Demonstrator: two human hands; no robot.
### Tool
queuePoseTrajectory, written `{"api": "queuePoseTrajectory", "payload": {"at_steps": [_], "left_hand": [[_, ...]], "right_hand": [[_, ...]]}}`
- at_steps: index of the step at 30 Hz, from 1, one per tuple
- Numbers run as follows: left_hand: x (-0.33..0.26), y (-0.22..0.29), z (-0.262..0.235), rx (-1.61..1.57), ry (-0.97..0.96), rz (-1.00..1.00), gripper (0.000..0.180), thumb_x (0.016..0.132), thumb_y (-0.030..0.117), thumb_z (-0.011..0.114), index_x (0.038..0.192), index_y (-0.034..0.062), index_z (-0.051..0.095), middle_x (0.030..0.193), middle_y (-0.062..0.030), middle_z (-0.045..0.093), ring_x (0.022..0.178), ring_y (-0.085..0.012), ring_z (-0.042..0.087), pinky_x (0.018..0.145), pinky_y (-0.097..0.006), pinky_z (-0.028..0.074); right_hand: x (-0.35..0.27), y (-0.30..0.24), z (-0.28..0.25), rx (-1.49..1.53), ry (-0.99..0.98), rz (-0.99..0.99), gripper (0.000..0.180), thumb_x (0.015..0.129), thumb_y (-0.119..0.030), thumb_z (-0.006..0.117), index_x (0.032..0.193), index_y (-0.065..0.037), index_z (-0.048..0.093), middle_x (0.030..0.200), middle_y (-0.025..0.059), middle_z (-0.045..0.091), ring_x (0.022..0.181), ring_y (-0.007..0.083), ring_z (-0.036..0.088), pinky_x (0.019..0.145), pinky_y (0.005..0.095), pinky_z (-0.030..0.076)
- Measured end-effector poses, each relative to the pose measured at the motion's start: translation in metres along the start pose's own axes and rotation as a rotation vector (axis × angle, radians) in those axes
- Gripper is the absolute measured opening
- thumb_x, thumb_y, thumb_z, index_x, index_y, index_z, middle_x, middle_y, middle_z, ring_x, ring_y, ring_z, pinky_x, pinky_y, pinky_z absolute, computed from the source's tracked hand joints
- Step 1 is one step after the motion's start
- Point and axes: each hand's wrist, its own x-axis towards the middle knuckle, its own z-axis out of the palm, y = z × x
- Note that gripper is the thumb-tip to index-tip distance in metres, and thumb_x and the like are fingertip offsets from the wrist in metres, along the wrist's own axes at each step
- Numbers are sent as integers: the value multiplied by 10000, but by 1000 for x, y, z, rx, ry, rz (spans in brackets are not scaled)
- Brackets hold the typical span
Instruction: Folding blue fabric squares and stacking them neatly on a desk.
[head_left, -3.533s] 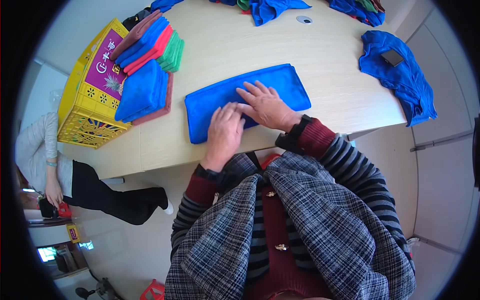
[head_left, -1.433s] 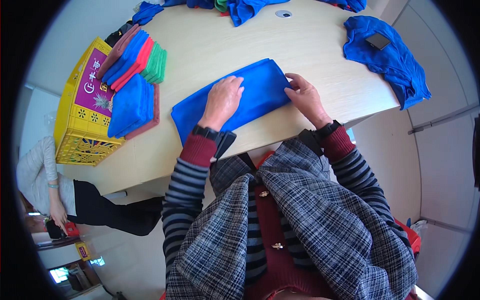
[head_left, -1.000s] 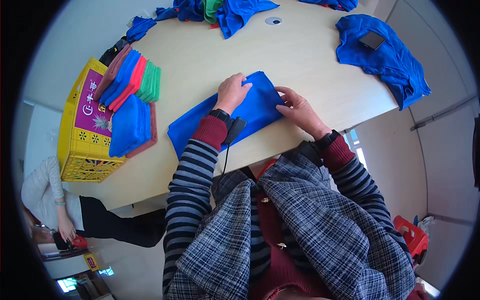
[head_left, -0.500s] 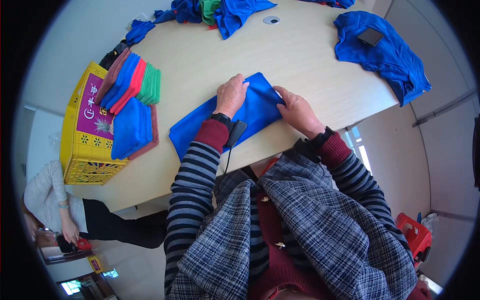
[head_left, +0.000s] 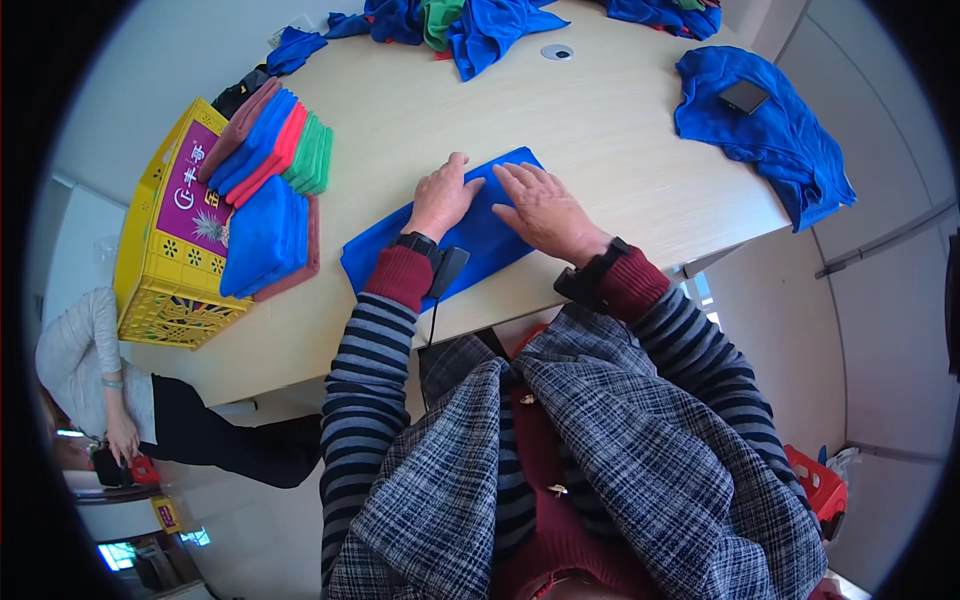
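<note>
Left hand: the left hand (head_left: pixel 445 197) lay flat, palm down, on the folded blue cloth (head_left: pixel 450 240), fingers spread and pointing away from the body; it gripped nothing.
Right hand: the right hand (head_left: pixel 543 207) also pressed flat on the same cloth, just beside the left one, fingers stretched out and open.
Wrists: both forearms came from the lower edge in striped sleeves with red cuffs; each wrist carried a dark band.
Cloth: it rested near the front edge of the pale wooden table (head_left: pixel 620 170), lying at a slant.
Left side: a stack of folded cloths (head_left: pixel 268 195) in blue, red and green stood on a yellow crate (head_left: pixel 160 250).
Right side: a loose blue cloth (head_left: pixel 770 135) lay at the table corner with a dark phone (head_left: pixel 744 96) on it.
Far edge: a heap of unfolded cloths (head_left: pixel 450 20).
</note>
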Motion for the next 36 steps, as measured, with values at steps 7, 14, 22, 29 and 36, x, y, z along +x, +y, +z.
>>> {"api": "queuePoseTrajectory", "payload": {"at_steps": [7,14,22,29,36], "left_hand": [[-29,-30,-14,-52,-25,-103,380,944,310,679,1206,61,563,1115,-235,700,1057,-408,670,900,-488,526],[-74,-72,-35,-20,15,-137,355,920,292,706,1169,73,580,1041,-224,711,980,-409,680,873,-500,511],[-129,-129,-59,0,103,-281,351,893,231,725,1173,68,592,1007,-192,710,955,-393,676,870,-482,503],[-136,-38,-74,355,356,10,446,843,136,730,1254,31,592,1268,-143,613,1155,-318,565,997,-461,426],[-152,51,6,58,118,394,572,933,315,653,1412,29,527,1481,-155,491,1400,-300,428,1181,-488,292]], "right_hand": [[13,10,32,-199,-170,28,684,1043,-547,383,1551,-88,372,1615,163,333,1506,394,261,1213,547,211],[10,14,36,-253,-185,44,691,1045,-565,371,1577,-124,337,1643,144,287,1530,381,204,1232,531,169],[12,9,34,-304,-197,27,687,1048,-559,373,1576,-122,336,1640,144,296,1525,378,217,1220,529,195],[12,11,39,-311,-153,44,667,1048,-541,391,1571,-129,346,1642,138,297,1529,374,215,1212,544,211],[6,16,42,-307,-119,40,648,1046,-523,399,1563,-134,365,1636,132,314,1523,367,234,1201,555,229]]}}
